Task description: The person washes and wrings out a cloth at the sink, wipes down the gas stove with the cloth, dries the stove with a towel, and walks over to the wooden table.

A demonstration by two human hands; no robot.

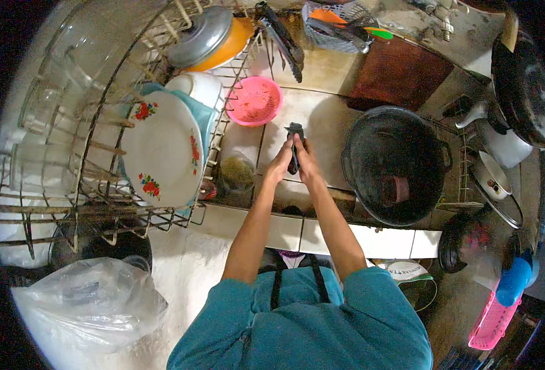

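A narrow black object (295, 131), whose exact kind I cannot make out, stands out between my two hands above the tiled counter. My left hand (279, 164) is closed on its left side, and my right hand (308, 163) on its right side. Both thumbs lie along it, pointing away from me. Just beyond, to the left, sits a pink plastic colander (255, 101). To the right of my hands is a large black basin (398, 166).
At left, a wire dish rack (109, 117) holds a floral plate (163, 148) and a lidded orange pot (214, 40). A grey utensil basket (337, 28) and brown board (402, 71) are at the back. Pans (528, 89) hang at right. A plastic bag (93, 302) is at lower left.
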